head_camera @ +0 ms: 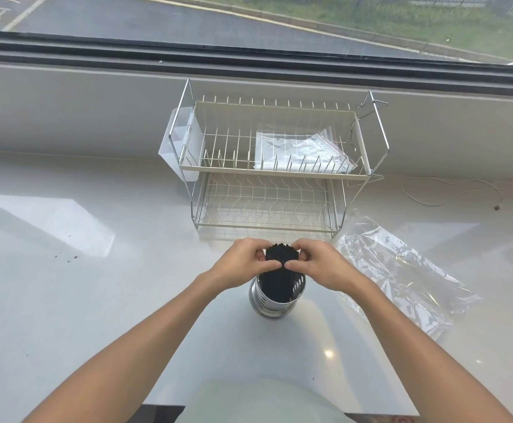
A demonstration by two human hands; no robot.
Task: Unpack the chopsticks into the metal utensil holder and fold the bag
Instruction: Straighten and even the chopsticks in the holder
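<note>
A bundle of black chopsticks (pixel 280 254) stands upright with its lower ends inside the shiny metal utensil holder (pixel 275 305) on the white counter. My left hand (pixel 243 264) grips the bundle's top from the left. My right hand (pixel 319 267) grips it from the right, and the two thumbs meet in front of it. The clear plastic bag (pixel 401 276) lies crumpled and flat on the counter to the right of the holder, apart from both hands.
A two-tier wire dish rack (pixel 273 175) stands behind the holder, with a zip bag (pixel 304 151) on its upper tier and a white plastic cup (pixel 179 148) hung on its left side. A thin cord (pixel 450 193) lies at the right, below the window sill.
</note>
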